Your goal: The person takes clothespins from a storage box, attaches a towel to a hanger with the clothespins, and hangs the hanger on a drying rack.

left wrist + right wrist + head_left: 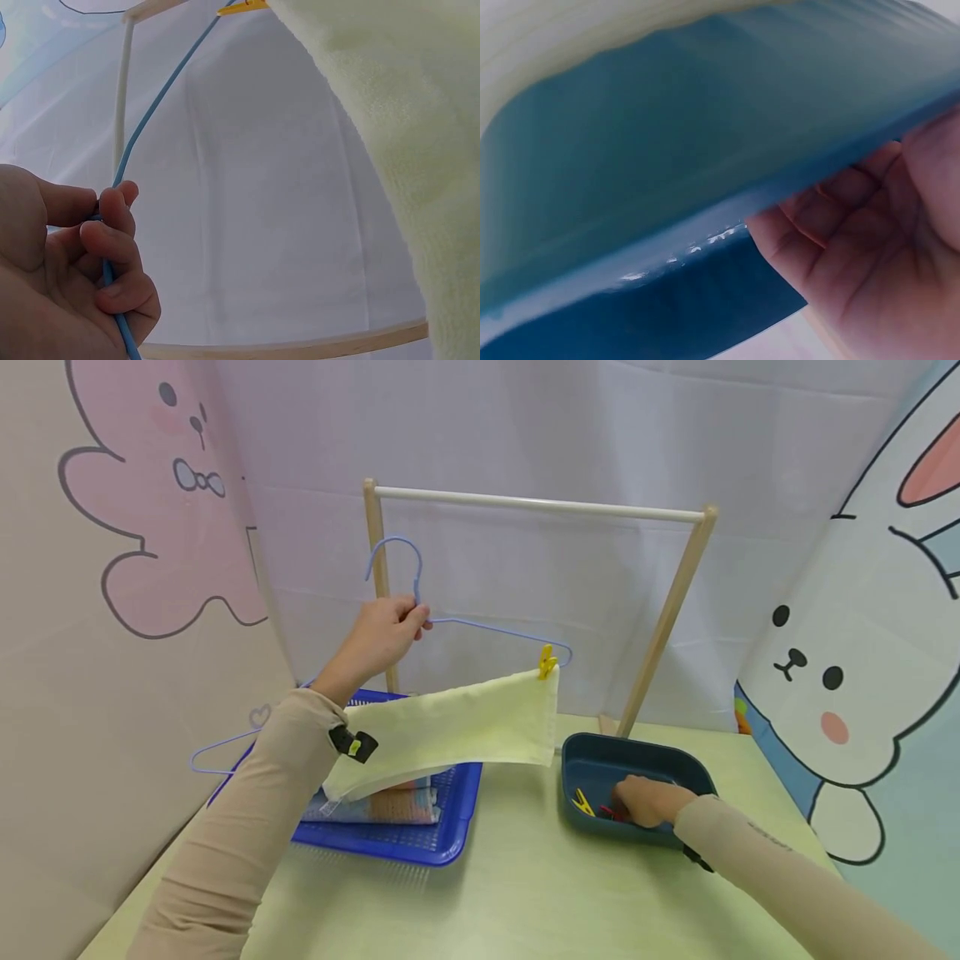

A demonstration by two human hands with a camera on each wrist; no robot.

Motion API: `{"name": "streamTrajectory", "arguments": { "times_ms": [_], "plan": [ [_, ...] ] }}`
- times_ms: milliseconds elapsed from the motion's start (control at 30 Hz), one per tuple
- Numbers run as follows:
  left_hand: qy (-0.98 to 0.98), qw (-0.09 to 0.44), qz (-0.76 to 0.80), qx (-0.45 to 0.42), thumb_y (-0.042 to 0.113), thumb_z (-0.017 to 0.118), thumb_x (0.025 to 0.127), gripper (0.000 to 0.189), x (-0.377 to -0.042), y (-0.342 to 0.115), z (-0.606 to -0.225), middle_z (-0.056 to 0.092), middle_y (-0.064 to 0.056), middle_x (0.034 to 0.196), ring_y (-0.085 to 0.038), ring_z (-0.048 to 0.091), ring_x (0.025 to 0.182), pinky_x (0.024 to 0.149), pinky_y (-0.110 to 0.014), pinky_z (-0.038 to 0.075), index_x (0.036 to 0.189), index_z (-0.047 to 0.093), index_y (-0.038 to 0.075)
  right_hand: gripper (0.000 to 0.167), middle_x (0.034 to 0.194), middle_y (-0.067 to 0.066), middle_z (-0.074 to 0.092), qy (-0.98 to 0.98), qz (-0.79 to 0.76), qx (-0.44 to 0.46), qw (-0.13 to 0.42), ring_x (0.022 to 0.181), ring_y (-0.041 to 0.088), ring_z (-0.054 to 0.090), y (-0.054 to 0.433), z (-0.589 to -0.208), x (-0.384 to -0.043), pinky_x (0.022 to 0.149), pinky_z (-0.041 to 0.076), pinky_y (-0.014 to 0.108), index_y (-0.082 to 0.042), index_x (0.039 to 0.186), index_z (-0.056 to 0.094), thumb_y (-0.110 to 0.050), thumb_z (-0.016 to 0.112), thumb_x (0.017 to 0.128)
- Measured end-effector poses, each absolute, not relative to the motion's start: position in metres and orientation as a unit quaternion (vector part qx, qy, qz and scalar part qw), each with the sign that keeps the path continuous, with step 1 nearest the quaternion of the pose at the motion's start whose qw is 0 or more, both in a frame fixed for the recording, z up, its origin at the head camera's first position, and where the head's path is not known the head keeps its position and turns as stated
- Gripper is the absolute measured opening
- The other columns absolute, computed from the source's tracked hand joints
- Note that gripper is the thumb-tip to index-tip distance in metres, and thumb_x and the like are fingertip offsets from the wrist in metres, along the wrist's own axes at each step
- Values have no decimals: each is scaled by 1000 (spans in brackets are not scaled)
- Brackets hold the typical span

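My left hand (386, 635) grips a blue wire clothes hanger (495, 628) just under its hook, its fingers curled round the wire in the left wrist view. From the hanger hangs a pale yellow towel (465, 722). A yellow clothespin (547, 662) fastens the towel's right corner; its left end is partly behind my forearm. My right hand (648, 800) reaches down into a dark teal bin (637, 745). Beside its fingers lie a red clothespin (609, 813) and a yellow clothespin (582, 803). The bin's wall hides my right fingertips in the right wrist view.
A blue basket (450, 839) at left holds folded cloths (397, 806) under the hanging towel. Another blue hanger (213, 747) sticks out at its left. Behind stands a wooden rack with a white rail (540, 505). Printed curtains surround the pale green table (517, 893).
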State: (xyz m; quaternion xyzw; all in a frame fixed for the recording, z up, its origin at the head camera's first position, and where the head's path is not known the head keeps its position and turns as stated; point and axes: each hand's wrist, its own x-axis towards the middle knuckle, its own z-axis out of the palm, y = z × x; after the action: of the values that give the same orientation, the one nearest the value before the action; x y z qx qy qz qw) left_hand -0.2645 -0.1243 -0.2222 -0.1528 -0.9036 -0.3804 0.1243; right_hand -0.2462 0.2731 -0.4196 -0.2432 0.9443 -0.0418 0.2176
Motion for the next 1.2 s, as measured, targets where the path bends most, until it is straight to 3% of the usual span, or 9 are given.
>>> {"name": "streamTrajectory", "arguments": {
  "times_ms": [300, 700, 967, 1200],
  "plan": [
    [-900, 122, -389, -150, 25, 43, 102, 31, -265, -125, -224, 63, -8, 86, -21, 40, 67, 57, -31, 31, 87, 63, 6, 11, 71, -1, 54, 947, -40, -231, 221, 66, 16, 50, 271, -421, -247, 65, 48, 39, -6, 80, 62, 4, 66, 82],
    [-903, 119, -383, -154, 26, 43, 102, 31, -263, -125, -220, 62, -8, 85, -20, 38, 62, 55, -30, 31, 90, 64, 7, 15, 70, -2, 54, 947, -39, -232, 220, 64, 15, 51, 271, -421, -250, 62, 49, 36, -11, 77, 61, 3, 65, 84],
    [-905, 126, -376, -157, 26, 42, 102, 32, -260, -124, -212, 62, -8, 87, -21, 40, 65, 56, -31, 32, 89, 64, 6, 11, 72, -1, 54, 946, -34, -253, 199, 65, 15, 50, 274, -417, -251, 62, 49, 34, -9, 78, 60, -3, 68, 84],
    [-903, 125, -379, -160, 27, 42, 102, 32, -257, -120, -204, 63, -7, 89, -21, 41, 67, 62, -32, 33, 88, 62, 7, 12, 72, 1, 53, 950, -56, -223, 210, 65, 18, 49, 275, -418, -247, 62, 47, 38, -9, 78, 59, 2, 62, 83]
  ]
}}
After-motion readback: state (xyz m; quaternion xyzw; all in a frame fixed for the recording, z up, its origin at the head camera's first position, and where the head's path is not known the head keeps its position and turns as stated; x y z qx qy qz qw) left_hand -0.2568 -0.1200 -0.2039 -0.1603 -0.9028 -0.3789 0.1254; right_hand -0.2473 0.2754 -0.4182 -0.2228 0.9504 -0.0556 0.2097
